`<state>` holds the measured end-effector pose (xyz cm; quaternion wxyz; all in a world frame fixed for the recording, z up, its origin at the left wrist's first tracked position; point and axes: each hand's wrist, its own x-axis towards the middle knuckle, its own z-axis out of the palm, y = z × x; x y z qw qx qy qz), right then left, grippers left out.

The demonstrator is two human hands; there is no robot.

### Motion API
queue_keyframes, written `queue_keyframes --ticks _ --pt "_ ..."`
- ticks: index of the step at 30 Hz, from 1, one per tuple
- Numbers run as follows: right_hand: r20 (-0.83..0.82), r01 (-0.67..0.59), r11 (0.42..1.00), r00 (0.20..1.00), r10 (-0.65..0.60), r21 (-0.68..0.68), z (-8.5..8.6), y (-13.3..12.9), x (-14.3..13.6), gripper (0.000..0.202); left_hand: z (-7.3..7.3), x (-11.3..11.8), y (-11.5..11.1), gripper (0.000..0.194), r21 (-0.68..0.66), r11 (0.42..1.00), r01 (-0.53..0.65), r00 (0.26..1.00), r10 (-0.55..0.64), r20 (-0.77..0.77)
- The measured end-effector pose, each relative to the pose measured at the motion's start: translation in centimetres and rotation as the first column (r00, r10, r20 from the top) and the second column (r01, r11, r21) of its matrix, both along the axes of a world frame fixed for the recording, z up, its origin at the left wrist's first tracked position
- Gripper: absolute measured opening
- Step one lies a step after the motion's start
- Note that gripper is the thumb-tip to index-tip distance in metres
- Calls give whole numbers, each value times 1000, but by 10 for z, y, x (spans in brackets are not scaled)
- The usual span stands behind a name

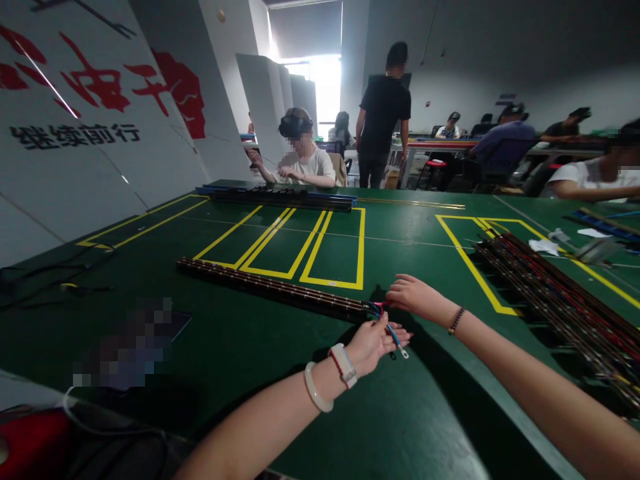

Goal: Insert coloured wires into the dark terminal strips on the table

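Note:
A long, dark, rail-like bundle (275,288) with thin copper-coloured lines lies slantwise on the green table. Short coloured wires come out of its right end. My left hand (373,343) is palm up beside that end, its thumb pressing a blue wire (395,335) against outstretched fingers. The wire ends in a silver ring terminal (403,352) beyond the fingers; a second, darker terminal (393,356) shows beside it. Just above, my right hand (413,293) is closed, its fingertips at a red wire (379,309); the pinch itself is partly hidden.
Several more dark bundles (565,293) lie at the right, near crumpled white paper (544,247). Yellow tape (360,250) marks rectangles on the table (240,373). Dark rails (280,198) lie along the far edge, where a co-worker (305,160) sits. A pixelated flat object (135,343) lies left.

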<state>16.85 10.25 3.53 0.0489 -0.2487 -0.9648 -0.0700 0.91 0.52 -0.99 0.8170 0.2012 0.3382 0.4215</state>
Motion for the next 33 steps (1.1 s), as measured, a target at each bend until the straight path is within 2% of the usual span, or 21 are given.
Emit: queue_keyframes --ticks 2,5,7,10,13,17,20,27,33 --pt "-174 118 989 976 -132 -90 -8 -10 10 16 0 -2 -2 43 -44 996 75 997 -75 2" --pt "-391 224 957 876 -280 -183 -28 -25 21 27 1 -5 -8 47 -57 990 131 991 -132 -23" --pt "-460 229 954 838 -295 -194 -42 -32 24 30 2 -6 -12 43 -31 990 134 989 -136 -58" --pt "-454 211 964 852 -261 -160 -54 -37 23 27 4 -8 -14 39 36 987 155 974 -147 -173" --pt "-415 237 966 872 -259 -105 -54 -40 22 24 8 -13 -12 43 74 956 282 886 -231 -401" --pt "-391 279 959 879 -274 -44 -49 -44 24 23 16 -25 -5 50 45 878 476 640 -312 -702" --pt "-384 294 956 881 -276 -11 -46 -49 25 24 17 -31 1 53 25 836 548 507 -307 -805" --pt "-363 319 947 886 -289 23 -41 -57 23 25 7 -29 4 47 17 824 567 439 -285 -852" --pt "-435 331 943 852 -291 18 -47 -60 19 23 18 -28 4 66 68 793 606 427 -251 -869"
